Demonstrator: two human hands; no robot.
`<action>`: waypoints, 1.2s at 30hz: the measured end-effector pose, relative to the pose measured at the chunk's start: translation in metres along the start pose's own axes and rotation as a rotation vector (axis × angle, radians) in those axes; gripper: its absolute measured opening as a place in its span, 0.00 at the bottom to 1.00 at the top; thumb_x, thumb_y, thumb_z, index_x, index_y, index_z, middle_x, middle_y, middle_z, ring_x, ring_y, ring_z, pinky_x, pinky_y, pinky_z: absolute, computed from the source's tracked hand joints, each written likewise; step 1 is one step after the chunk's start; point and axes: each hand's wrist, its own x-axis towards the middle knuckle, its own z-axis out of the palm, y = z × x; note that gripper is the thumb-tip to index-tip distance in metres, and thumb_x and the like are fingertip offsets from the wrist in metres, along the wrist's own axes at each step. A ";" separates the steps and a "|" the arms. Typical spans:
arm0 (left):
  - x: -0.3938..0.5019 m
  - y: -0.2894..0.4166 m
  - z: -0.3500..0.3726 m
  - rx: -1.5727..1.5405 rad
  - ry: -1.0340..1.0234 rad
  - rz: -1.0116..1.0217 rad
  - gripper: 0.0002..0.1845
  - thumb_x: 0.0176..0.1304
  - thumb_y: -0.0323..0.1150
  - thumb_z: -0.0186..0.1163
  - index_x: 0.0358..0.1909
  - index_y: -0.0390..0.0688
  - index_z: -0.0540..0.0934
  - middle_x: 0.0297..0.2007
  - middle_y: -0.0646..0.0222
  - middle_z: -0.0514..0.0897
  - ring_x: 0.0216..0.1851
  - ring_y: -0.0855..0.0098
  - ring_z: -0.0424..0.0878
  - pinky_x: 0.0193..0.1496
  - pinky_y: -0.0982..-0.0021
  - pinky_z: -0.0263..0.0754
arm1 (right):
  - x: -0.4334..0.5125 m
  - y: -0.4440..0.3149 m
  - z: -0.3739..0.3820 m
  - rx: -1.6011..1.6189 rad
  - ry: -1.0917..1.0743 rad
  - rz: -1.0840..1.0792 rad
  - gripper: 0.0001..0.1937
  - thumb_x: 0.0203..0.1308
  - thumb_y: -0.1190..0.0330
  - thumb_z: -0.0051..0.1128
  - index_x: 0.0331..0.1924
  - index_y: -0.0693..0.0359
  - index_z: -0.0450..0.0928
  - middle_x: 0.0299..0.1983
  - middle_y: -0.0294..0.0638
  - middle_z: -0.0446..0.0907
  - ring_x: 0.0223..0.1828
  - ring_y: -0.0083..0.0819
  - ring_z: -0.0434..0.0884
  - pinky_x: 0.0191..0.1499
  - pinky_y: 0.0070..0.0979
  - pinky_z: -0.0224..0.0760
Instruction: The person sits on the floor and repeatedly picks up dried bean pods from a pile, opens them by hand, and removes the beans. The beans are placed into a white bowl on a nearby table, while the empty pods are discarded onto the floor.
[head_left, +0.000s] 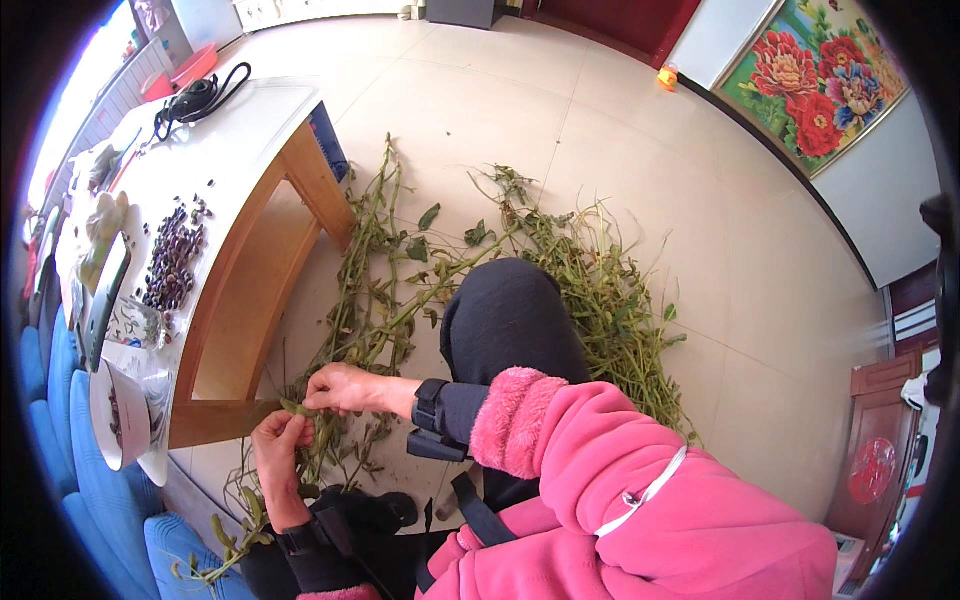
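A green bean pod (297, 408) is pinched between the fingertips of both my hands, close to the table's near corner. My left hand (279, 450) has its lower end between thumb and forefinger. From the right, my right hand (346, 388) grips the upper end. Uprooted bean plants (367, 300) with long green stalks and pods lie on the floor below and beyond my hands. One podded stalk (238, 546) sticks out beside my left forearm. Whether the pod is split cannot be told, since my fingers cover part of it.
A white-topped wooden table (247, 142) on the left bears a heap of dark beans (174, 259), a phone (107, 304), a white bowl (120, 416) and a black corded device (196, 99). More plants (607, 300) lie beyond my knee. A blue sofa (97, 450) borders the left.
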 end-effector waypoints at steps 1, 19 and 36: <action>-0.002 0.002 0.001 0.006 -0.009 0.015 0.04 0.60 0.26 0.60 0.32 0.34 0.79 0.25 0.68 0.83 0.25 0.80 0.78 0.31 0.80 0.73 | 0.000 -0.001 -0.001 0.001 -0.010 0.002 0.12 0.58 0.62 0.59 0.32 0.63 0.79 0.20 0.31 0.73 0.20 0.18 0.70 0.22 0.19 0.64; 0.007 -0.009 0.010 -0.147 0.000 -0.103 0.05 0.55 0.28 0.55 0.27 0.36 0.76 0.23 0.67 0.79 0.23 0.77 0.74 0.28 0.78 0.69 | -0.004 -0.011 -0.003 0.104 -0.059 0.149 0.11 0.60 0.63 0.59 0.34 0.63 0.75 0.23 0.29 0.73 0.25 0.17 0.71 0.25 0.17 0.66; 0.013 -0.011 0.006 -0.130 0.030 -0.104 0.06 0.52 0.28 0.57 0.27 0.34 0.79 0.23 0.67 0.82 0.24 0.80 0.75 0.29 0.81 0.68 | -0.007 -0.008 0.007 -0.634 0.077 -0.289 0.08 0.55 0.69 0.59 0.36 0.62 0.75 0.23 0.45 0.79 0.25 0.39 0.81 0.29 0.31 0.72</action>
